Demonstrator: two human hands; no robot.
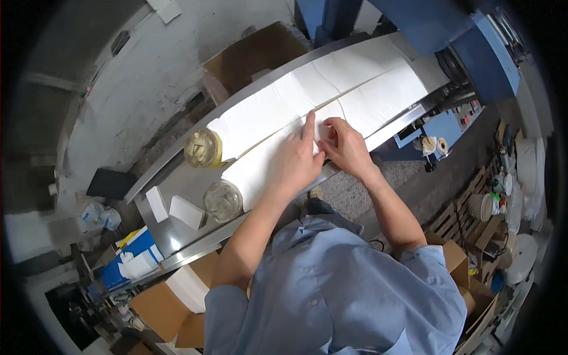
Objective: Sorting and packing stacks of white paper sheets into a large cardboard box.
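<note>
Two long rows of white folded paper sheets, packed side by side with a narrow gap between them, lie along a metal table. My left hand rests on the near row, its index finger stretched toward the gap and its thumb out to the side. Close beside it, my right hand touches the same row with bent fingers, the index fingertip and thumb apart. A round, clear jar-like weight stands against the near row's left end. Another, yellowish jar-like weight stands at the far row's left end.
White blocks lie on the metal table at its left end. A blue machine stands at the right end. Behind the table is an open cardboard box; another box is at lower left. A wooden pallet lies at right.
</note>
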